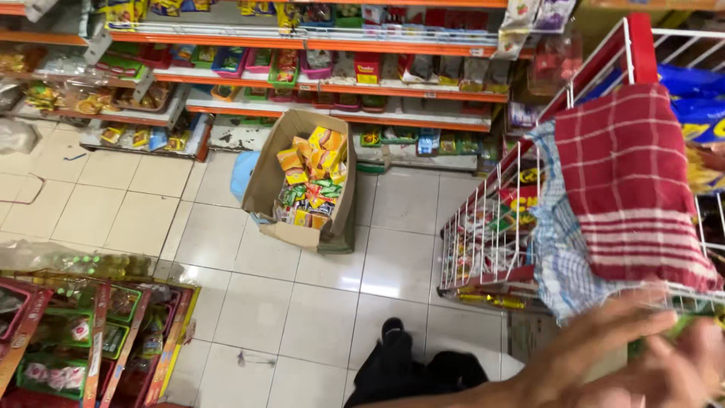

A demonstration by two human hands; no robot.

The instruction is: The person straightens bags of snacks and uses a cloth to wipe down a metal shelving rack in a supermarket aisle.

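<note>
Blurred right hand (642, 355) at lower right, fingers spread apart, holding nothing, just below red checked cloth (630, 181) draped over white wire rack (491, 227). Blue checked cloth (563, 249) beside it. Open cardboard box (306, 181) of packets at centre floor.

Hand: one blurry hand (642, 355), fingers spread, just under the red cloth (630, 181)
Red cloth: hangs over the wire basket (483, 242), beside a blue cloth (563, 257)
Floor: open box (306, 181) of bright packets
</note>
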